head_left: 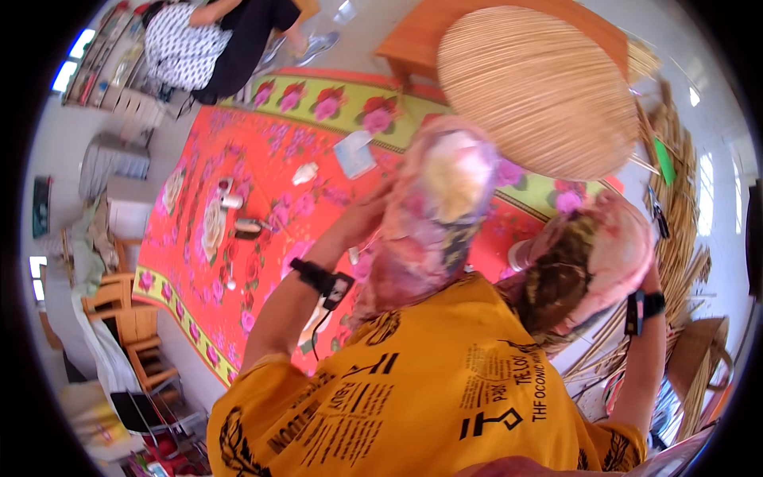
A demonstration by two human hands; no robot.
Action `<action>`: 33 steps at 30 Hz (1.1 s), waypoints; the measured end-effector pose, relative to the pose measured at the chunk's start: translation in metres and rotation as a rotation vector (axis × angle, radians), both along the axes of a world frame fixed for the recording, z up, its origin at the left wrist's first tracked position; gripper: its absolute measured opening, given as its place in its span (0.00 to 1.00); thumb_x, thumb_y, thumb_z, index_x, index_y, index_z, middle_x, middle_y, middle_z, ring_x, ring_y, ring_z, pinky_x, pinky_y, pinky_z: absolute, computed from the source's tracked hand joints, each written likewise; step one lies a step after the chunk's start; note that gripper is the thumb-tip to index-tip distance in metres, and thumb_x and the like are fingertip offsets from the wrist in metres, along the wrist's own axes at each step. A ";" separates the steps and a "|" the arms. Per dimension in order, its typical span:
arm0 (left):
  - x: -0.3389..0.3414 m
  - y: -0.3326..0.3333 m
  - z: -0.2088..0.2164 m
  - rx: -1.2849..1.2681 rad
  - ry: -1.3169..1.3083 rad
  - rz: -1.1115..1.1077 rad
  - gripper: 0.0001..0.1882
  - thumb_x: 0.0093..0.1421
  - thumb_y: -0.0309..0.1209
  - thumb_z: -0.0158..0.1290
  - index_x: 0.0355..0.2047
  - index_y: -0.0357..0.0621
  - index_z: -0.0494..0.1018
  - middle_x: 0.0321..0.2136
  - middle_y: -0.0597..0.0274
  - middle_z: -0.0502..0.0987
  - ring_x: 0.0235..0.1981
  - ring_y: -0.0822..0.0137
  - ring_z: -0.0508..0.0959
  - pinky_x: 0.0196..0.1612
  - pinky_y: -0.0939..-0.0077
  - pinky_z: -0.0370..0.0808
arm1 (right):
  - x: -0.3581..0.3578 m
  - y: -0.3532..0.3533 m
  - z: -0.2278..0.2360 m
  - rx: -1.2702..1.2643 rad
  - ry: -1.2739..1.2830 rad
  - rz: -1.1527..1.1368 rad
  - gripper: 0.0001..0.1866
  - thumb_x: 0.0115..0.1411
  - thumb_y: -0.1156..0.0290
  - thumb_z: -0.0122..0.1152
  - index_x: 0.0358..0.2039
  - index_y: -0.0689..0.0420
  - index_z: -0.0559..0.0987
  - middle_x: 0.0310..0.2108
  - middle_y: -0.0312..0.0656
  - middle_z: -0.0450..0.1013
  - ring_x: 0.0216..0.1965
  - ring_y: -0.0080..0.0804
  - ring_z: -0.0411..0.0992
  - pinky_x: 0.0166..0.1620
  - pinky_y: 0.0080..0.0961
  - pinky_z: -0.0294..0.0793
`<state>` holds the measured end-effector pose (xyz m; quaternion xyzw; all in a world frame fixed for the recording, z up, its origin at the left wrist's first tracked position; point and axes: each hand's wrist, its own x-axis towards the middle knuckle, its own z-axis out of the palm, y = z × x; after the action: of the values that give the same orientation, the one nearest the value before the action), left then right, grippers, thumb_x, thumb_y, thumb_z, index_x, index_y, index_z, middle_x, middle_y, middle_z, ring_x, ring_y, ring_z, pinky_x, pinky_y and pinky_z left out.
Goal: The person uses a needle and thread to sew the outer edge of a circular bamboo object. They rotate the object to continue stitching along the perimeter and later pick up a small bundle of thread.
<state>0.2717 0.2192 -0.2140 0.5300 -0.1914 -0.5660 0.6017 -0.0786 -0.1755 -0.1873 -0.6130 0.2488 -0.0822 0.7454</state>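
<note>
My left hand (375, 208) is at the outer side of my raised left knee (449, 179), its fingers hidden behind the leg. A black strap with a small device (326, 285) circles that wrist. Past my right knee (612, 246), only a sliver of my right hand (653, 274) shows above another wrist strap (645, 306); its fingers are out of sight. Patterned pink cloth covers both knees. Beyond them, a large round disc of woven straw-coloured strips (540, 91) covers part of an orange wooden table (413, 40). No held thing is visible in either hand.
A red floral mat (270, 159) carries a pale coil (213, 229), a small white bottle (231, 201) and a light-blue packet (354, 155). Long dry stalks (675, 159) lie at right near a brown woven bag (699, 354). Another person (191, 48) sits far left; wooden chairs (131, 322) stand left.
</note>
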 end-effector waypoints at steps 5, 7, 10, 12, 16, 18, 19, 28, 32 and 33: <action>-0.011 0.087 -0.132 0.241 -0.559 -0.496 0.23 0.65 0.38 0.46 0.59 0.45 0.67 0.56 0.59 0.70 0.55 0.66 0.70 0.54 0.69 0.68 | -0.002 0.013 0.001 -0.040 -0.015 -0.205 0.21 0.65 0.59 0.48 0.51 0.61 0.72 0.46 0.44 0.73 0.46 0.34 0.72 0.49 0.30 0.73; -0.042 0.132 -0.179 0.316 -0.552 -0.588 0.24 0.65 0.39 0.47 0.59 0.45 0.66 0.56 0.59 0.70 0.55 0.65 0.69 0.55 0.68 0.68 | 0.001 0.015 0.000 -0.082 -0.006 -0.244 0.22 0.65 0.58 0.47 0.53 0.61 0.71 0.46 0.45 0.73 0.47 0.36 0.71 0.49 0.31 0.73; -0.083 0.172 -0.190 0.577 -0.205 -0.479 0.25 0.65 0.41 0.47 0.59 0.45 0.66 0.57 0.59 0.69 0.56 0.65 0.69 0.56 0.66 0.68 | -0.008 0.009 0.005 -0.201 0.031 -0.284 0.24 0.65 0.57 0.46 0.55 0.61 0.70 0.47 0.46 0.73 0.47 0.38 0.71 0.49 0.32 0.73; -0.103 0.201 -0.180 0.649 -0.079 -0.367 0.26 0.64 0.43 0.48 0.59 0.45 0.66 0.57 0.58 0.69 0.57 0.64 0.68 0.56 0.65 0.67 | -0.012 -0.001 0.006 -0.425 0.117 -0.209 0.27 0.62 0.55 0.50 0.54 0.62 0.70 0.45 0.46 0.73 0.46 0.38 0.72 0.49 0.32 0.74; -0.124 0.236 -0.164 0.663 0.035 -0.184 0.28 0.64 0.45 0.49 0.60 0.44 0.65 0.58 0.58 0.68 0.58 0.64 0.68 0.58 0.62 0.67 | -0.023 -0.028 0.023 -0.892 0.279 -0.050 0.32 0.56 0.53 0.58 0.53 0.64 0.71 0.42 0.46 0.74 0.42 0.36 0.72 0.47 0.32 0.75; -0.137 0.246 -0.159 0.660 0.078 -0.098 0.29 0.63 0.46 0.49 0.60 0.44 0.65 0.59 0.58 0.67 0.58 0.63 0.67 0.58 0.61 0.66 | -0.023 -0.042 0.029 -0.828 0.295 -0.059 0.31 0.56 0.53 0.57 0.53 0.64 0.71 0.43 0.46 0.74 0.43 0.36 0.72 0.47 0.31 0.75; -0.146 0.252 -0.156 0.656 0.100 -0.062 0.29 0.63 0.47 0.50 0.60 0.44 0.65 0.59 0.58 0.67 0.59 0.63 0.67 0.59 0.60 0.66 | -0.024 -0.049 0.033 -0.790 0.307 -0.063 0.31 0.56 0.53 0.57 0.53 0.64 0.71 0.43 0.45 0.74 0.43 0.36 0.72 0.47 0.31 0.75; -0.318 0.319 -0.177 0.705 0.319 0.051 0.25 0.60 0.46 0.53 0.53 0.46 0.69 0.52 0.61 0.72 0.54 0.61 0.70 0.55 0.57 0.68 | -0.041 -0.135 0.043 -0.591 0.437 -0.092 0.30 0.58 0.53 0.56 0.53 0.61 0.71 0.43 0.45 0.74 0.43 0.35 0.72 0.46 0.31 0.75; -0.393 0.322 -0.189 0.979 0.534 0.158 0.21 0.61 0.48 0.49 0.42 0.42 0.73 0.39 0.58 0.78 0.43 0.55 0.77 0.37 0.52 0.71 | -0.048 -0.169 0.046 -0.532 0.469 -0.068 0.29 0.58 0.53 0.55 0.53 0.61 0.71 0.43 0.44 0.74 0.43 0.35 0.72 0.46 0.31 0.75; -0.398 0.325 -0.196 1.018 0.488 0.224 0.19 0.60 0.47 0.50 0.39 0.44 0.74 0.37 0.59 0.79 0.40 0.57 0.78 0.35 0.56 0.71 | -0.053 -0.174 0.043 -0.521 0.482 -0.076 0.29 0.58 0.53 0.55 0.53 0.60 0.71 0.44 0.44 0.74 0.43 0.35 0.72 0.46 0.31 0.75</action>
<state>-0.1267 0.5445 -0.4103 0.6240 0.3069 -0.6256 0.3536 -0.1315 -0.3492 -0.1447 -0.7747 0.4105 -0.0235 0.4803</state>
